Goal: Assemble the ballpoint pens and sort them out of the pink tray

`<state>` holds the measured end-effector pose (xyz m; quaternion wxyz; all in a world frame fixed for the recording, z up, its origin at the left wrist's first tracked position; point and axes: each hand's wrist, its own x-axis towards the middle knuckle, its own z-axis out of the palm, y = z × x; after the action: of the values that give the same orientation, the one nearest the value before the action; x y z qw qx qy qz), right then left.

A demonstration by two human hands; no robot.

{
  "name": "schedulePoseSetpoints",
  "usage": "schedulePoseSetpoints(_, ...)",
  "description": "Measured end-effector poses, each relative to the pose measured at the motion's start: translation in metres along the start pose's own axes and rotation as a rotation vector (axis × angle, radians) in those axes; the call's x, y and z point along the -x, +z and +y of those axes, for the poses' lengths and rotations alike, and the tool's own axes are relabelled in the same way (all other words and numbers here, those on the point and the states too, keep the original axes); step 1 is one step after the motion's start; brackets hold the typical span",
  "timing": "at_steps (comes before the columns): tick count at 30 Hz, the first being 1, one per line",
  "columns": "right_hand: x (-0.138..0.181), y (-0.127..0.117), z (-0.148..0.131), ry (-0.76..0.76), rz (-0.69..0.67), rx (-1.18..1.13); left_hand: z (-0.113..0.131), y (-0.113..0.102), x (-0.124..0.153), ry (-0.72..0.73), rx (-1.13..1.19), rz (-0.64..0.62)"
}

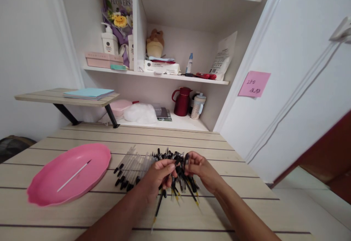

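My left hand (161, 175) is closed in a pinch over the pile, with a small dark pen part (177, 160) at its fingertips. Just to the right, my right hand (199, 168) has its fingers closed on a small black piece (187, 159) that looks like a pen cap. The fingertips of both hands are close together but apart. Beneath and around them lie several loose black pen parts, among them black refills with yellow sections (192, 193). Left of the pile, clear pen barrels (134, 164) with black ends lie side by side.
A pink scalloped tray (102, 173) at the left holds one thin white stick with a dark tip (74, 175). Behind it stands a small raised shelf (44, 96) bearing a blue notebook (89, 93). A red jug (182, 102) and a cup (197, 106) stand in the back cubby.
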<state>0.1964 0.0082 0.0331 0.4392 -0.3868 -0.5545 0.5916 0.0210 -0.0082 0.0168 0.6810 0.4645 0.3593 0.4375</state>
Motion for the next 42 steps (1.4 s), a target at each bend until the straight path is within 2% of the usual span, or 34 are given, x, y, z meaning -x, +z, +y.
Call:
schedulePoseSetpoints(3, -0.004, -0.011, -0.005, -0.136, 0.179, -0.108, -0.002, 0.002, 0.0, -0.007, -0.119, 0.059)
schedulePoseSetpoints(7, -0.004, -0.015, -0.01, -0.219, 0.25, -0.192, -0.008, 0.003, -0.003, 0.016, -0.249, 0.116)
schedulePoseSetpoints(14, 0.001, -0.003, -0.006, -0.219, 0.144, -0.059, -0.014, 0.001, -0.006, 0.106, -0.365, 0.169)
schedulePoseSetpoints(18, 0.001, 0.002, -0.004, -0.224, 0.16, 0.014, -0.009, 0.005, -0.003, 0.124, -0.351, 0.175)
schedulePoseSetpoints(23, -0.001, 0.003, 0.001, -0.209, 0.158, -0.009, -0.005, 0.011, -0.001, 0.146, -0.292, 0.19)
schedulePoseSetpoints(28, -0.002, 0.007, 0.008, -0.175, 0.119, -0.008, -0.004, 0.01, 0.001, 0.153, -0.351, 0.194)
schedulePoseSetpoints(42, 0.0, 0.017, 0.01, -0.17, 0.135, -0.026, -0.003, 0.003, 0.0, 0.201, -0.461, 0.216)
